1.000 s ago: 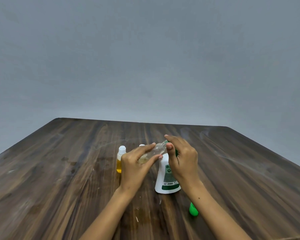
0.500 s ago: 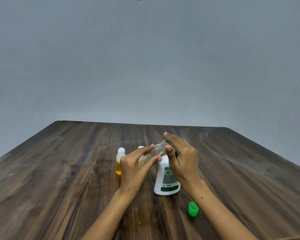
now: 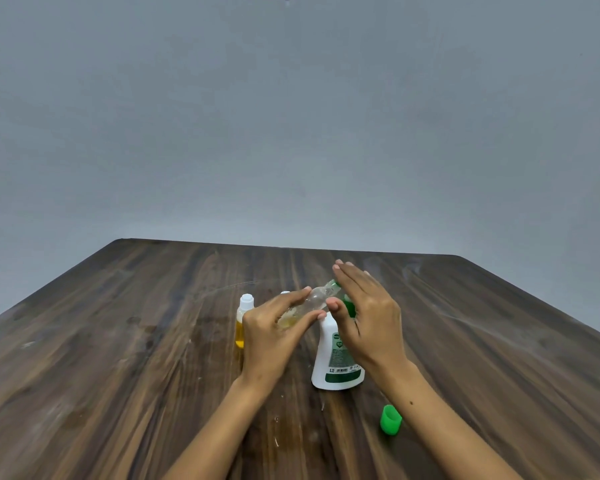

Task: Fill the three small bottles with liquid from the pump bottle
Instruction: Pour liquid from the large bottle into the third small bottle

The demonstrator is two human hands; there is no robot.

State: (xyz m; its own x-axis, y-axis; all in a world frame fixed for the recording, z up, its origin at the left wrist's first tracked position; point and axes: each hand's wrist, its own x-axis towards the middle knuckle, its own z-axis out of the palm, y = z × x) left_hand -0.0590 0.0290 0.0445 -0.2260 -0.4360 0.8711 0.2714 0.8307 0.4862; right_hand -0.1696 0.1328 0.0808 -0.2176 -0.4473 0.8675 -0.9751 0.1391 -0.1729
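Note:
My left hand (image 3: pixel 271 332) grips a small clear bottle (image 3: pixel 317 296), tilted with its mouth up and to the right against the green pump head (image 3: pixel 349 307); a little yellow liquid lies in its lower end. The white pump bottle (image 3: pixel 335 363) with a green label stands on the table under both hands. My right hand (image 3: pixel 366 315) hovers over the pump with straight fingers, its thumb near the small bottle. A small bottle of yellow liquid with a white cap (image 3: pixel 244 320) stands to the left. Another white cap (image 3: pixel 285 292) peeks out behind my left hand.
A loose green cap (image 3: pixel 390 419) lies on the dark wooden table (image 3: pixel 118 358) beside my right forearm. A plain grey wall rises behind the table's far edge.
My right hand's fingers have straightened and lifted from the pump head, where they were curled down before. The left hand still holds the tilted small bottle at the nozzle.

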